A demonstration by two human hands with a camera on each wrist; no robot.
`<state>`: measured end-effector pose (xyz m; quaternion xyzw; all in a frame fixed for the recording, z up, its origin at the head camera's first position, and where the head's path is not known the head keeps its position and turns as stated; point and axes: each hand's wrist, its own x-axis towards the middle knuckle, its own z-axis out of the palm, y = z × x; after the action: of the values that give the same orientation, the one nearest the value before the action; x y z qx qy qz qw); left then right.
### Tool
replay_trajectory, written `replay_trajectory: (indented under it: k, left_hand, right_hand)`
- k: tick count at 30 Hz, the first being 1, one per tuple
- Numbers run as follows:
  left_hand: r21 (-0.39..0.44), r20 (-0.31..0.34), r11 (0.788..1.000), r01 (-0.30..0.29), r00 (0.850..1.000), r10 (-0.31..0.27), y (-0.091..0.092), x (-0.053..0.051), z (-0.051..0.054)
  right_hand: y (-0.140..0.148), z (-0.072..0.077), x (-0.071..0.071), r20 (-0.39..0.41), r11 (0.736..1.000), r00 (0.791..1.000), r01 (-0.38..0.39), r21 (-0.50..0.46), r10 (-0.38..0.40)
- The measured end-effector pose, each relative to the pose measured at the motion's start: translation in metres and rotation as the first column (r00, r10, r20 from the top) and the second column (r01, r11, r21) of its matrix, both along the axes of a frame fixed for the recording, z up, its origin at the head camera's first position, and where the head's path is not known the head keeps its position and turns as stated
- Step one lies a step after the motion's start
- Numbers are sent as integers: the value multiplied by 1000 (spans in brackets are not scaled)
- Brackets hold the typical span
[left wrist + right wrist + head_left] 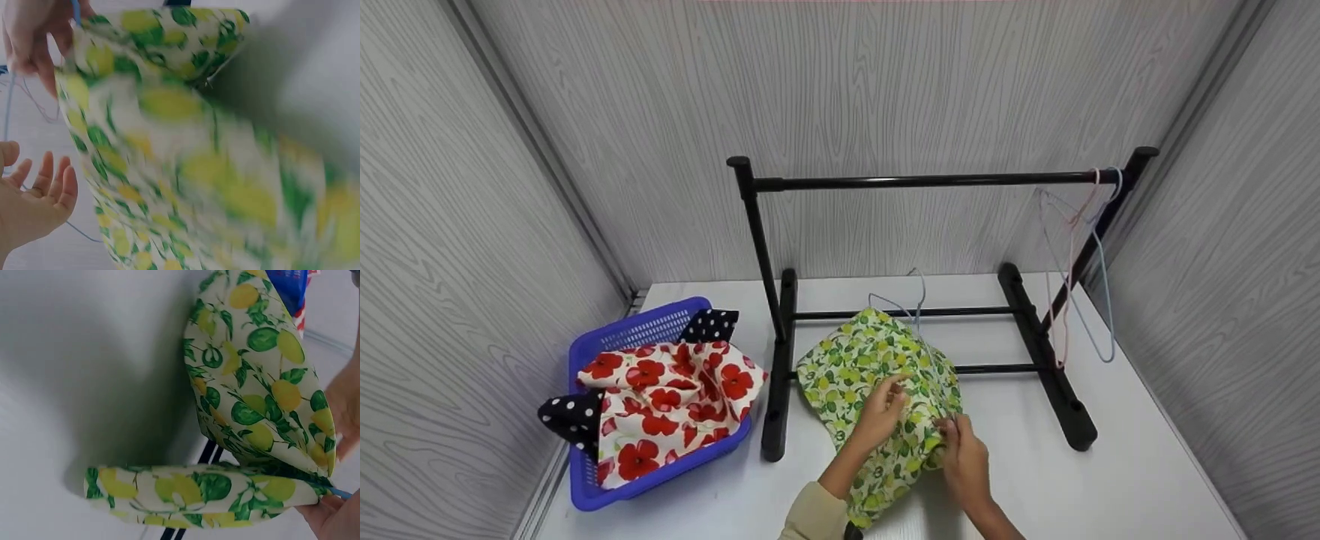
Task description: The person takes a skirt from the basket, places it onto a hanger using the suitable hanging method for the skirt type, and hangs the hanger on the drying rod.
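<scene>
A lemon-print garment (862, 360) hangs in folds at the front of the rack, with a light blue wire hanger (921, 289) projecting from its top. My right hand (966, 457) pinches the garment's edge at its right side; the blue hanger wire (339, 493) runs close to those fingers in the right wrist view. My left hand (883, 412) is over the middle of the print. In the left wrist view the left hand (39, 202) has its palm turned up and fingers relaxed, beside the cloth and holding nothing. Folds hide much of the hanger.
A black garment rack (900, 182) stands on the white table (735, 487). Pink and blue hangers (1099, 247) hang at its right end. On the left, a blue basket (690, 466) holds red-flowered cloth (660, 397) and black polka-dot cloth (574, 416).
</scene>
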<state>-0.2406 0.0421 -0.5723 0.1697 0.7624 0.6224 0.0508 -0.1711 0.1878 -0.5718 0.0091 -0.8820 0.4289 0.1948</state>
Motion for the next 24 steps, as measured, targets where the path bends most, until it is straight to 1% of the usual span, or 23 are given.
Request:
replay_trajectory:
  k: [2,4,5,7,9,10,11,12,13,15,16,18,19,20,21,22,24]
  left_hand:
    - [-31,10,998,-46,999,46,-8,-6,-3]
    - [-74,14,994,-84,996,85,-15,-10,-5]
    - [-92,12,991,-98,995,99,-19,-12,-6]
    - [-104,19,987,-122,992,125,-25,-16,-10]
    - [-104,12,980,-169,985,171,-30,-20,-12]
    - [-98,8,975,-201,979,203,-32,-23,-13]
    - [-87,5,967,-241,970,242,-35,-25,-13]
    - [-82,1,954,-287,958,288,-37,-28,-13]
    - [-81,-12,936,-342,940,342,-40,-31,-11]
    - [-68,-45,892,-447,894,445,-48,-37,-7]
    - [-64,-62,866,-496,868,493,-52,-40,-4]
    - [-50,-97,823,-566,822,560,-63,-48,3]
    - [-41,-117,806,-591,804,583,-68,-52,7]
    - [-32,-132,797,-603,793,594,-74,-56,11]
    - [-28,-141,792,-610,787,601,-79,-60,14]
    - [-18,-144,796,-605,790,597,-84,-64,17]
    - [26,-125,822,-569,814,567,-93,-71,23]
  right_hand:
    - [9,10,-1,-37,998,998,-48,-40,47]
    - [17,20,-2,-74,994,993,-94,-49,90]
    - [21,24,-2,-96,993,990,-108,-38,104]
    - [28,32,-3,-143,993,983,-118,-9,115]
    - [33,39,-4,-205,993,971,-116,36,121]
    - [36,42,-4,-238,992,963,-117,50,126]
    - [39,45,-4,-272,991,954,-115,66,129]
    - [42,47,-4,-307,990,942,-120,76,138]
    - [45,49,-4,-338,988,929,-129,84,150]
    - [52,53,-5,-389,983,904,-152,102,180]
    - [55,54,-6,-405,980,893,-164,111,195]
    - [61,57,-6,-426,974,876,-193,119,226]
    - [64,58,-7,-431,971,870,-208,118,239]
    - [66,59,-7,-435,967,864,-223,120,253]
    - [68,61,-8,-439,964,858,-238,119,266]
    - [70,62,-8,-440,961,854,-251,119,278]
    - [72,67,-7,-445,953,843,-279,115,301]
